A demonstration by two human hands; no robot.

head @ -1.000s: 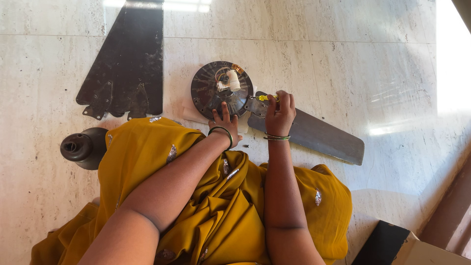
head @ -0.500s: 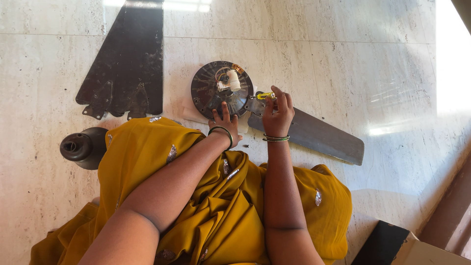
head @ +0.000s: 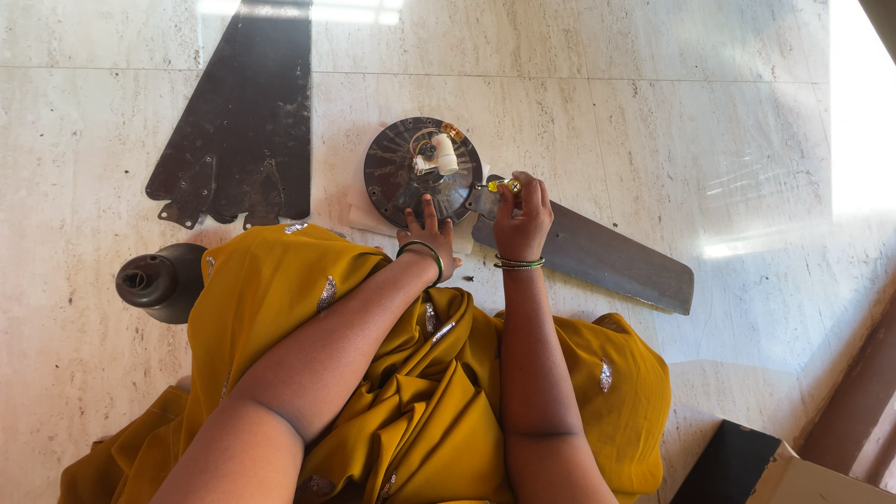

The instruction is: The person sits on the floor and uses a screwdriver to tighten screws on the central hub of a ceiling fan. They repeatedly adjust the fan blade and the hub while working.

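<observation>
A round dark fan motor housing (head: 408,177) lies on the pale stone floor, with a white cylinder and wires on top. My left hand (head: 427,238) rests on its near rim, fingers spread. My right hand (head: 521,219) is closed around a yellow-handled screwdriver (head: 505,186), its tip at the bracket where a long dark fan blade (head: 597,257) meets the motor. Both wrists wear green bangles. Yellow cloth covers my lap.
Two more dark fan blades (head: 245,131) lie side by side at the upper left. A dark bell-shaped fan cover (head: 161,281) sits at the left by my knee. A black and brown box (head: 747,467) is at the lower right corner.
My right hand has turned slightly on the screwdriver at the blade bracket. My left hand stays on the motor rim.
</observation>
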